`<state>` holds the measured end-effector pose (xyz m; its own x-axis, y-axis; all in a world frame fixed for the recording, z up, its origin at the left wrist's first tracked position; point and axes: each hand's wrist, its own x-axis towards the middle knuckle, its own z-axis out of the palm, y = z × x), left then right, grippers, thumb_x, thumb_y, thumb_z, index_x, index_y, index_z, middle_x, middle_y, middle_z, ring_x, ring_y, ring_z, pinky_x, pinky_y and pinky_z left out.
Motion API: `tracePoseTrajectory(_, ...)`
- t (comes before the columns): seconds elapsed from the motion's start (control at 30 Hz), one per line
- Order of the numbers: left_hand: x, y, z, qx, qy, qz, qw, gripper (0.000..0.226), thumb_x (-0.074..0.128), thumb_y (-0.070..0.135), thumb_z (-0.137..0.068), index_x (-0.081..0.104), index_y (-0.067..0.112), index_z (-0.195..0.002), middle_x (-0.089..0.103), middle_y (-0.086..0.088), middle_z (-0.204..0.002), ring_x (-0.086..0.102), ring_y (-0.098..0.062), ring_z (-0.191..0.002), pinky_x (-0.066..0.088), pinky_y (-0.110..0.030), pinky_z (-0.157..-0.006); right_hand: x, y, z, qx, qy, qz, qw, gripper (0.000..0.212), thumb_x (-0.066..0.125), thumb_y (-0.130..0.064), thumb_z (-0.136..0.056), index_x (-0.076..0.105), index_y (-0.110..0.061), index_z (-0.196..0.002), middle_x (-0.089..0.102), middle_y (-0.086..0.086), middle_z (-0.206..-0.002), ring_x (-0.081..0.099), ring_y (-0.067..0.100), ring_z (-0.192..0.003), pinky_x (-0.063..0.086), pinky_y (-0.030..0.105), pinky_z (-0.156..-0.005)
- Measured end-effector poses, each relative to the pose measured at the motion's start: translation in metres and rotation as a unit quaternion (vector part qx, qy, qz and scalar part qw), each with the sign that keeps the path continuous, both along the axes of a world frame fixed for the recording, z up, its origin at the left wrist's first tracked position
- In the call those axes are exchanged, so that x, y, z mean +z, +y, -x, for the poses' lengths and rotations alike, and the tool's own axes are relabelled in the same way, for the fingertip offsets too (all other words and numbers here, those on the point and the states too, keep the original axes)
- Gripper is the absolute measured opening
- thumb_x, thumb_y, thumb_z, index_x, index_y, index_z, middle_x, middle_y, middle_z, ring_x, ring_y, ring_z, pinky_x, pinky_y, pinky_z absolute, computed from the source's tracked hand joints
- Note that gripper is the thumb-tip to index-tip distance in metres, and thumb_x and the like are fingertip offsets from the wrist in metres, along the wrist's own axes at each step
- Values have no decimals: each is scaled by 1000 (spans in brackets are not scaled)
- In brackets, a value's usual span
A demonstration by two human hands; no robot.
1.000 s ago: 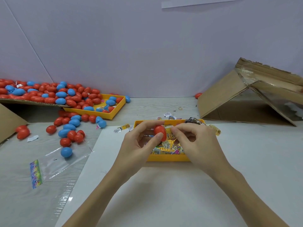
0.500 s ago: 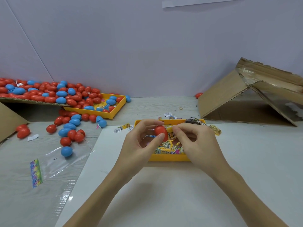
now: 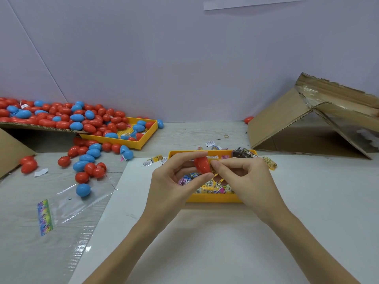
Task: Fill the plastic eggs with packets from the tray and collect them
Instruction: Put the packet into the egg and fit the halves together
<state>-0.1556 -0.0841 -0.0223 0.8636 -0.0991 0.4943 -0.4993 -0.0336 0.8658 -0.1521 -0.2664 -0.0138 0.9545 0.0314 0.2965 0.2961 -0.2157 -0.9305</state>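
Surface: white sheet (image 3: 205, 242) over a grey table, lilac wall behind.
Left hand (image 3: 170, 187): pinching a red egg half (image 3: 202, 165) above the yellow tray (image 3: 211, 198).
Right hand (image 3: 246, 179): fingertips pinch a yellow packet (image 3: 213, 170) at the egg's mouth.
Packets: print too small to read.
Egg pile (image 3: 61, 119): red and blue, far left.

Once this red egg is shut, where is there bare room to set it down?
Free: the white sheet between the forearms, below the packet tray, and right of the right hand toward the cardboard box. Crowded: the egg pile on the left; loose packets behind the left hand.
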Motion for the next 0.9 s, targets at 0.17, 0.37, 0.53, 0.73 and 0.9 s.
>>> tracePoseTrajectory(0.17,-1,0,1,65,-90,-68,991,49,86,20,-78,73,19,-126,70,2,-117,71,-22,-108,59,-24,-90,3,2,2,29,68,-68,995,15,71,-27,-94,83,-18,-94,78,4,-79,74,16,-76,60,25,-69)
tracePoseTrajectory(0.37,-2,0,2,115,-152,-125,974,57,87,21,-79,68,14,-132,68,-4,-116,69,-25,-106,61,-38,-89,6,2,5,61,141,-144,978,21,72,-30,-91,82,-14,-98,76,10,-83,69,11,-73,56,21,-70)
tracePoseTrajectory(0.53,-2,-1,2,103,-140,-102,979,49,78,19,-88,66,13,-136,66,-4,-117,68,-27,-109,60,-31,-90,8,2,5,59,184,-211,958,24,75,-32,-83,82,-12,-93,70,5,-75,64,10,-67,56,20,-64)
tracePoseTrajectory(0.73,1,-3,4,71,-79,-54,993,42,69,17,-94,66,14,-136,66,-5,-118,69,-26,-110,58,-25,-90,8,3,3,42,187,-196,962,30,70,-35,-89,79,-6,-88,67,3,-71,60,10,-62,54,20,-59)
tracePoseTrajectory(0.9,5,-3,6,64,-50,-38,996,41,66,22,-95,67,15,-135,67,-3,-116,72,-15,-100,53,-15,-80,8,5,4,47,174,-168,969,34,69,-40,-88,80,-8,-86,70,5,-72,62,11,-63,53,20,-59)
